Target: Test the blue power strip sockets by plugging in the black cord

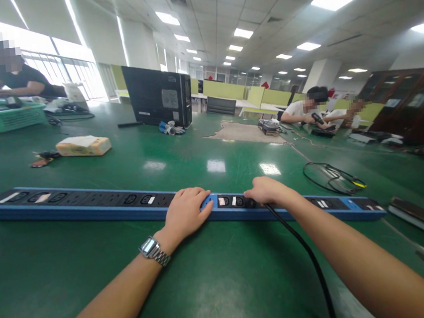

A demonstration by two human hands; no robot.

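Ceiling panels lit a wide office with low yellow-green partitions, and a glossy green table (216, 278) filled the foreground. A long blue-and-black power strip (99, 200) lay across it from the left edge to the right, sockets facing up, some marked with small white labels. The left hand (187, 211), with a metal-banded watch (154, 249) at the wrist, rested palm down on the strip near its middle, fingers extended and the thumb beside a blue section. The right hand (267, 190) was closed around the end of a black cable (311, 254) at the strip's sockets, just right of two labelled ones; whether the plug was fully seated could not be told. The cable ran down toward the near edge of the view. Beyond the strip's right part lay a coiled cord (344, 186) with a yellow tag. Farther back on the left sat a tissue pack (85, 147), a green basket (6, 120) and a black computer case (153, 94). Other people worked at both sides.
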